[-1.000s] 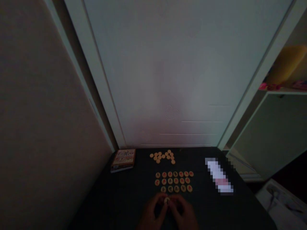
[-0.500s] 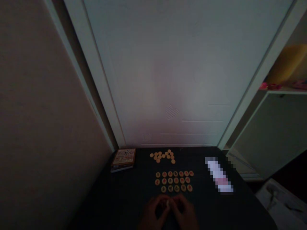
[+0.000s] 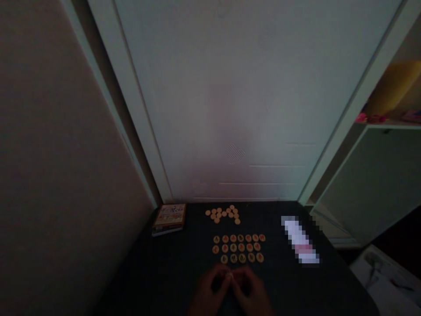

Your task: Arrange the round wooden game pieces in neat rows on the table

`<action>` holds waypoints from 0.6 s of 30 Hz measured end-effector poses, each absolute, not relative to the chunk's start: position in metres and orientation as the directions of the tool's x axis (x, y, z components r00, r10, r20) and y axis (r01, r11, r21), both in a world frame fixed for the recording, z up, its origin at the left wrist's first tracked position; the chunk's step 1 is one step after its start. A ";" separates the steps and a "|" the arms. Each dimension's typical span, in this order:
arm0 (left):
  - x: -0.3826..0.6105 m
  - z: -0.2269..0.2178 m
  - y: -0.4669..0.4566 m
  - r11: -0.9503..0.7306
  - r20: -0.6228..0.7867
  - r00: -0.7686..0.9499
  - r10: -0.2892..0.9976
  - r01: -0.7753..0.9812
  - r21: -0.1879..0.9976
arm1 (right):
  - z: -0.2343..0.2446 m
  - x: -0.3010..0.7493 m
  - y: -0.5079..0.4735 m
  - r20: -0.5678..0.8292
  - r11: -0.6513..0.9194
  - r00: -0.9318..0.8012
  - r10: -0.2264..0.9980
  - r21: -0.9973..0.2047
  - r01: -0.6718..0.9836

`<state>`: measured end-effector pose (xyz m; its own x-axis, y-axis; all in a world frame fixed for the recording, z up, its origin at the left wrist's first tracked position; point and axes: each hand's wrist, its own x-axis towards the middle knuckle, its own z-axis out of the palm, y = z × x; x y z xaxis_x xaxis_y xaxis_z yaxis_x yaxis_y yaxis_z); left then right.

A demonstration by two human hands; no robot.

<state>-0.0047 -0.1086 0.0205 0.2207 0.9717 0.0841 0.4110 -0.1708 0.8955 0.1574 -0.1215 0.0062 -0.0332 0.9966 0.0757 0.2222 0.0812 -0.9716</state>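
Head view: my left grip (image 3: 210,287) and right grip (image 3: 251,289) pinch one xiangqi piece (image 3: 229,275); just beyond them, three rows of pieces (image 3: 241,247) lie on the worktop (image 3: 158,272).

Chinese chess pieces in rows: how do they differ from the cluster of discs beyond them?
The Chinese chess pieces show red or dark characters; the discs show plain faces. The Chinese chess pieces form three rows; the discs lie irregularly. Both are round and pale, on the dark table.
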 end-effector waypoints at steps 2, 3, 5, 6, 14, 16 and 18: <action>-0.004 0.021 -0.108 -0.169 0.085 0.218 0.972 0.405 0.899 | 0.005 0.158 -0.122 0.082 0.088 -0.038 0.996 -0.968 0.233; -0.004 0.021 -0.108 -0.166 0.082 0.215 0.973 0.408 0.898 | 0.004 0.158 -0.122 0.085 0.092 -0.039 0.996 -0.967 0.237; -0.004 0.022 -0.108 -0.153 0.072 0.202 0.977 0.423 0.893 | 0.004 0.158 -0.122 0.081 0.090 -0.047 0.996 -0.968 0.234; -0.004 0.023 -0.109 -0.148 0.067 0.198 0.978 0.427 0.892 | 0.004 0.158 -0.123 0.078 0.087 -0.051 0.996 -0.969 0.229; -0.007 0.023 -0.112 -0.165 0.078 0.213 0.974 0.431 0.887 | 0.007 0.158 -0.122 0.056 0.061 -0.037 0.998 -0.985 0.163; -0.008 0.020 -0.112 -0.181 0.092 0.217 0.972 0.439 0.880 | 0.008 0.159 -0.121 0.052 0.058 -0.042 0.998 -0.988 0.146; -0.008 0.020 -0.113 -0.193 0.107 0.210 0.972 0.449 0.872 | 0.008 0.159 -0.121 0.055 0.061 -0.044 0.998 -0.988 0.139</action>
<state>-0.0080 -0.1126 0.0195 0.2099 0.9718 0.1073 0.4490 -0.1933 0.8724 0.1587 -0.1213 0.0080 -0.0444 0.9975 0.0548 0.1393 0.0605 -0.9884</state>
